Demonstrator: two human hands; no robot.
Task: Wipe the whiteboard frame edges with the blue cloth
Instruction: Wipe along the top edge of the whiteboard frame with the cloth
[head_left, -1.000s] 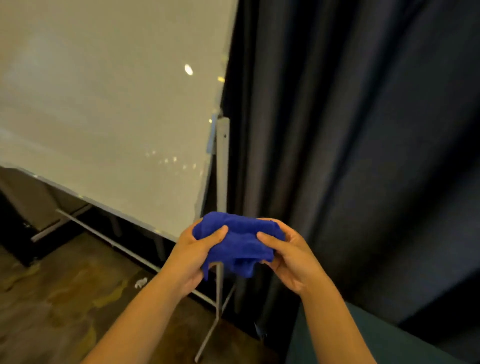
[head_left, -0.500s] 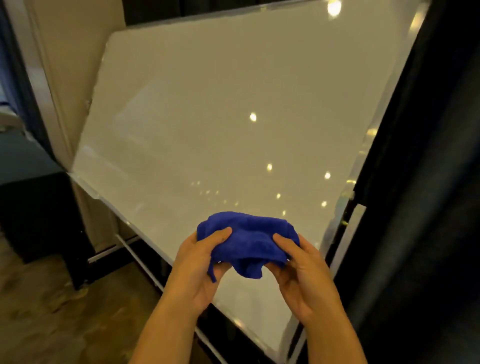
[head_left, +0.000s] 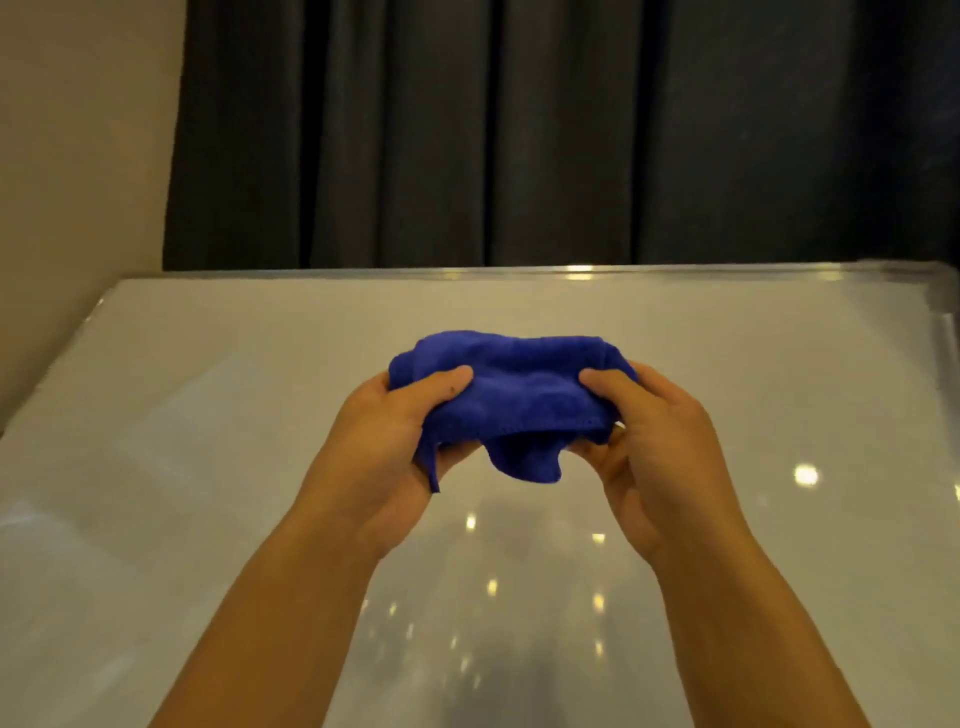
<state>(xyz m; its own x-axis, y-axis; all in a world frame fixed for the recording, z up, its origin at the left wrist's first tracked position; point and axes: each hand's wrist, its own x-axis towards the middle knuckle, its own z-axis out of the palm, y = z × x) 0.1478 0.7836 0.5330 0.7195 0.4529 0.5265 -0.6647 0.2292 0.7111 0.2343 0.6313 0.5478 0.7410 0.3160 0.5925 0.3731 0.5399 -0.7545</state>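
Note:
A bunched blue cloth (head_left: 519, 389) is held up in front of me, in the air before the whiteboard. My left hand (head_left: 384, 452) grips its left end and my right hand (head_left: 654, 447) grips its right end, thumbs on top. A loose fold hangs down between the hands. The whiteboard (head_left: 208, 467) fills the lower view, glossy with light reflections. Its silver frame top edge (head_left: 519, 273) runs across behind the cloth, and the right frame edge (head_left: 948, 332) shows at the far right. The cloth touches no part of the frame.
Dark pleated curtains (head_left: 519, 130) hang behind the board. A beige wall (head_left: 78, 130) stands at the upper left. The board's left edge (head_left: 57, 358) slants down towards the lower left.
My view has swung from the board's right side and stand to face the board square on, with the top edge now in sight. Both hands kept hold of the cloth and spread it a little wider.

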